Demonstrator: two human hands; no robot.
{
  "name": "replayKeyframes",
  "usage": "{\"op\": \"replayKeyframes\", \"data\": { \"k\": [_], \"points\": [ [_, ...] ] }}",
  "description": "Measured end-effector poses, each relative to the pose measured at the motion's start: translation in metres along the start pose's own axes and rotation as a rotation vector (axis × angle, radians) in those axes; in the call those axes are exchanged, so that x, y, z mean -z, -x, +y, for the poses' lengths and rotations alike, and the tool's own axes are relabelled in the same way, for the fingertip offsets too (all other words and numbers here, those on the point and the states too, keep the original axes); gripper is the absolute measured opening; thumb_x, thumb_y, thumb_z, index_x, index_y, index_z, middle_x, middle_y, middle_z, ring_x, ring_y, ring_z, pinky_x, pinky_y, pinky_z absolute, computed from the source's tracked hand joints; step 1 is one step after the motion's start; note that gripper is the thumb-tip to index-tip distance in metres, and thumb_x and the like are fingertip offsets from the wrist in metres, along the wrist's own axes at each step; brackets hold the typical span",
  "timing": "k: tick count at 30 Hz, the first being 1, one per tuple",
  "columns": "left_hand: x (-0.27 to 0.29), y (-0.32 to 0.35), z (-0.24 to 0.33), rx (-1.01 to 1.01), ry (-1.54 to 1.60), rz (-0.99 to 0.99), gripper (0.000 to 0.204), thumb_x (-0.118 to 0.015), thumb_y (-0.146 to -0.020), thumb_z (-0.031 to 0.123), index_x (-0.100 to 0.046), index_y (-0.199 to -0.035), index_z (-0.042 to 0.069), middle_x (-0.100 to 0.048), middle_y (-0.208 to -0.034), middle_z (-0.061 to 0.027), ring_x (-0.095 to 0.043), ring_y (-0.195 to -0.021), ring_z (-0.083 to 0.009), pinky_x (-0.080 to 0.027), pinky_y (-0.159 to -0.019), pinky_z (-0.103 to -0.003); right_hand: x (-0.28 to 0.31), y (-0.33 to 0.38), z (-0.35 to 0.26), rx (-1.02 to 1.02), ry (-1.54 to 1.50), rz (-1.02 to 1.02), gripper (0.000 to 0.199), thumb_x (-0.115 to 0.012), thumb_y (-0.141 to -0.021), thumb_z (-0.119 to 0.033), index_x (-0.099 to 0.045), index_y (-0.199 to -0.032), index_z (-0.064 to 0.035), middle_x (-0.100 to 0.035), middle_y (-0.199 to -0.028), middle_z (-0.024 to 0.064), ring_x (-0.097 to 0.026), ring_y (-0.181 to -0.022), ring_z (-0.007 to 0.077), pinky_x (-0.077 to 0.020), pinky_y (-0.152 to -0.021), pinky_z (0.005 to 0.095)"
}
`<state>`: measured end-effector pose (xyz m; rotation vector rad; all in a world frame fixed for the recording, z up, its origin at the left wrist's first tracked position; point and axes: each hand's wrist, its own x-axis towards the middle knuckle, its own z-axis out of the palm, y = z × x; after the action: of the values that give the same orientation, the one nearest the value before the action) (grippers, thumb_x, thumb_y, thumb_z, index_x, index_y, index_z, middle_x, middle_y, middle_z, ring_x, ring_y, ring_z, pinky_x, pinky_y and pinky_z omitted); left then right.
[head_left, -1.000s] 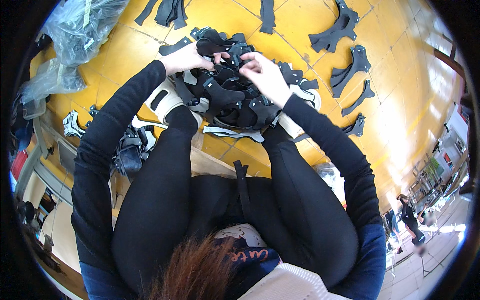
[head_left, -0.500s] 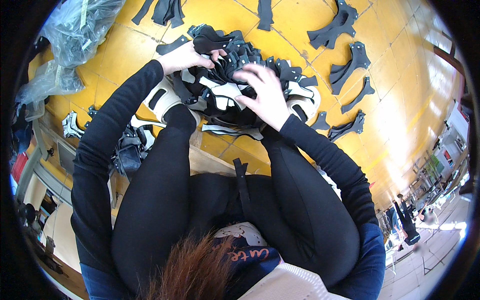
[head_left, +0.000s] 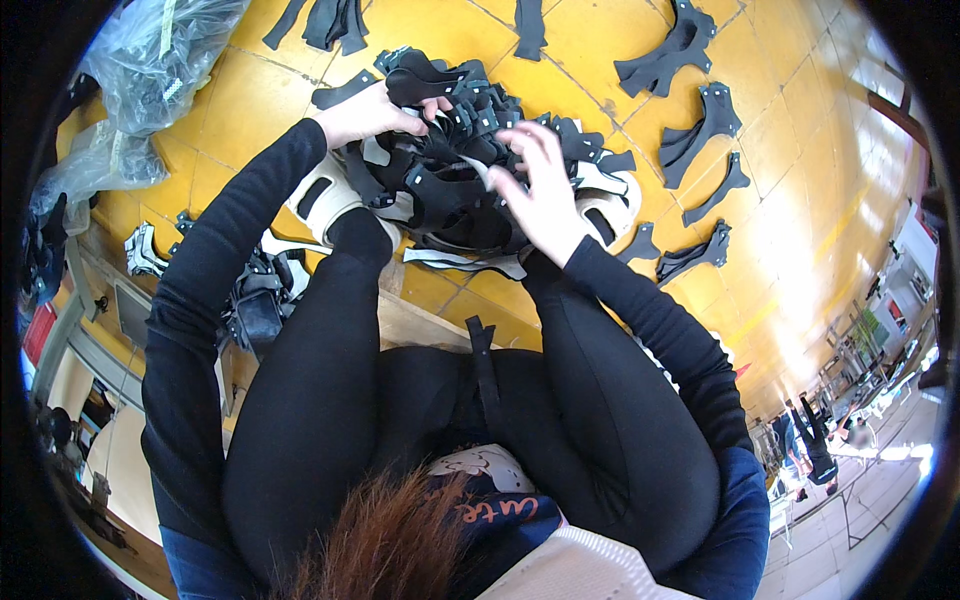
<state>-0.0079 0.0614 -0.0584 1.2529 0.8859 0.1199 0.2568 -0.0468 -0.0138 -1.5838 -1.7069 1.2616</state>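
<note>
A heap of curved black cut pieces, several with small pale marks, lies on the floor between my shoes. My left hand is closed on a black curved piece at the heap's far left side. Over the right part of the heap is my right hand, its fingers apart and slightly blurred. A thin whitish edge of a piece shows beside my right thumb; whether the thumb touches it I cannot tell. At the near side of the heap lies a white-faced strip.
Small stacks of black pieces lie on the yellow tiled floor to the right, with more at the far side. Clear plastic bags are at far left. My light shoes flank the heap. A person stands at far right.
The white-faced piece under my right hand no longer lies face up; black pieces and a thin pale edge show there. My right hand has shifted slightly right. My left hand stays put.
</note>
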Motion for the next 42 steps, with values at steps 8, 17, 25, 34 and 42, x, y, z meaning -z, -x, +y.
{"op": "replayKeyframes", "data": {
  "k": [8,17,25,34,42],
  "points": [
    [0.003,0.001,0.011,0.307,0.010,0.015,0.040,-0.072,-0.073,0.022,-0.064,-0.110,0.008,-0.064,-0.095,-0.0017,-0.055,-0.089,-0.0117,-0.043,-0.085,-0.027,0.021,-0.064,0.044,-0.563,-0.439,-0.235,0.026,-0.060,-0.095,-0.015,-0.064,-0.115,0.0019,-0.065,-0.086,0.0032,-0.062,-0.074,0.0084,-0.0504,-0.070,0.0219],
    [0.000,0.003,0.027,0.296,0.012,0.017,0.034,-0.068,-0.076,0.022,-0.066,-0.106,0.004,-0.065,-0.095,-0.0014,-0.056,-0.090,-0.0118,-0.044,-0.086,-0.026,0.008,-0.063,0.052,-0.438,-0.211,-0.178,0.016,-0.067,-0.087,-0.013,-0.070,-0.095,0.0003,-0.068,-0.075,0.0034,-0.058,-0.064,0.0071,-0.0478,-0.061,0.0237],
    [-0.002,-0.010,0.038,-0.093,-0.027,0.165,0.027,-0.063,-0.092,0.020,-0.067,-0.113,0.005,-0.069,-0.109,-0.0015,-0.060,-0.102,-0.0104,-0.047,-0.089,-0.027,0.000,-0.039,0.015,-0.215,-0.283,-0.170,0.010,-0.066,-0.085,-0.006,-0.065,-0.091,0.0024,-0.068,-0.076,0.0081,-0.059,-0.070,0.0073,-0.0476,-0.066,0.0251],
    [-0.024,-0.028,0.033,0.058,-0.437,0.034,0.034,-0.071,-0.078,0.033,-0.073,-0.103,0.011,-0.069,-0.095,-0.0151,-0.065,-0.094,-0.0285,-0.049,-0.083,-0.035,0.014,-0.026,0.000,-0.661,-0.681,-0.070,0.011,-0.058,-0.095,-0.010,-0.063,-0.098,-0.0005,-0.065,-0.077,0.0017,-0.062,-0.061,0.0080,-0.0433,-0.056,0.0199],
    [-0.012,-0.032,0.028,0.149,-0.170,-0.101,0.035,-0.071,-0.078,0.013,-0.067,-0.110,0.002,-0.070,-0.101,-0.0059,-0.063,-0.096,-0.0170,-0.047,-0.092,-0.030,0.021,-0.026,0.010,-0.486,-0.520,0.106,0.014,-0.060,-0.093,-0.011,-0.065,-0.102,-0.0007,-0.067,-0.086,0.0022,-0.065,-0.076,0.0092,-0.0447,-0.070,0.0229]
  ]
}}
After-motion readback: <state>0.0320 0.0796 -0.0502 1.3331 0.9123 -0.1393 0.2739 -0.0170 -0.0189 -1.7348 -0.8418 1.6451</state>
